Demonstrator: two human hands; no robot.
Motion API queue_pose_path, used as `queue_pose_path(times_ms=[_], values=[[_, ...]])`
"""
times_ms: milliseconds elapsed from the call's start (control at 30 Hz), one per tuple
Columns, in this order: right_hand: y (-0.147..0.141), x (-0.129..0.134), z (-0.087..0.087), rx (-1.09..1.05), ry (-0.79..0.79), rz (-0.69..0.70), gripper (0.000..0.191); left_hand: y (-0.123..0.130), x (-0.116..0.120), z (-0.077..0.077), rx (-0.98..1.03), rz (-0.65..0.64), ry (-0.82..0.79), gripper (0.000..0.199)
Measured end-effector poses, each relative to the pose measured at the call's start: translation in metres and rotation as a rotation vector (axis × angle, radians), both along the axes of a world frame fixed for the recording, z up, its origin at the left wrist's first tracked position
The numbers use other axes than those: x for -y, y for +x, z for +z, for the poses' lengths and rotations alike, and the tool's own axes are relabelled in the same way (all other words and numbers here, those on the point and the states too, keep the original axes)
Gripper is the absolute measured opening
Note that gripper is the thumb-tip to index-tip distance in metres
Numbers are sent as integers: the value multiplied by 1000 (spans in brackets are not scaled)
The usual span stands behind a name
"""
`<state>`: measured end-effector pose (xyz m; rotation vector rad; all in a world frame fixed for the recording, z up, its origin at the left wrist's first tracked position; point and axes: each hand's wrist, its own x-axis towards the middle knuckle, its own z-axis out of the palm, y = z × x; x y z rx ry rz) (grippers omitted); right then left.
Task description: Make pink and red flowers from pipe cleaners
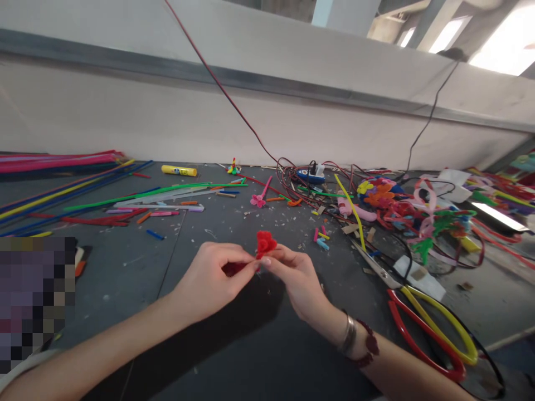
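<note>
A small red pipe-cleaner flower [266, 243] is held up above the dark table, pinched between both hands. My left hand [221, 273] comes from the left, thumb and forefinger closed at the flower's base. From the other side my right hand [298, 278] grips the same base with thumb and fingertips, a metal bracelet on its wrist. The fingers hide the lower part of the flower. To the right of my right hand lie scissors [382, 273] with one red and one yellow handle. A pink pipe-cleaner flower [259, 199] rests on the table beyond the hands.
Loose pipe cleaners [137, 195] and a yellow glue stick [179, 170] lie at the left. Tangled wires [288, 172] and a blue device [310, 176] sit against the wall. Finished-looking colourful flowers [378, 192], a phone [499, 217] and scraps cover the right side.
</note>
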<state>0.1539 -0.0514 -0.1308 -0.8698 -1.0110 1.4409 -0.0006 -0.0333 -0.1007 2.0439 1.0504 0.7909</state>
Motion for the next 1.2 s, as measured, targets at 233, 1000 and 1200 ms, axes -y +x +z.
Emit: queue_pose_path(times_ms=[233,1000,1200], values=[[-5,6,-1,332,174,-236,8,3,6,-16,-181,39,640,25],[-8,7,-1,284,107,-260,6,3,7,-16,-203,64,644,22],[-8,5,-2,232,117,-226,11,7,6,-14,-54,60,300,19]])
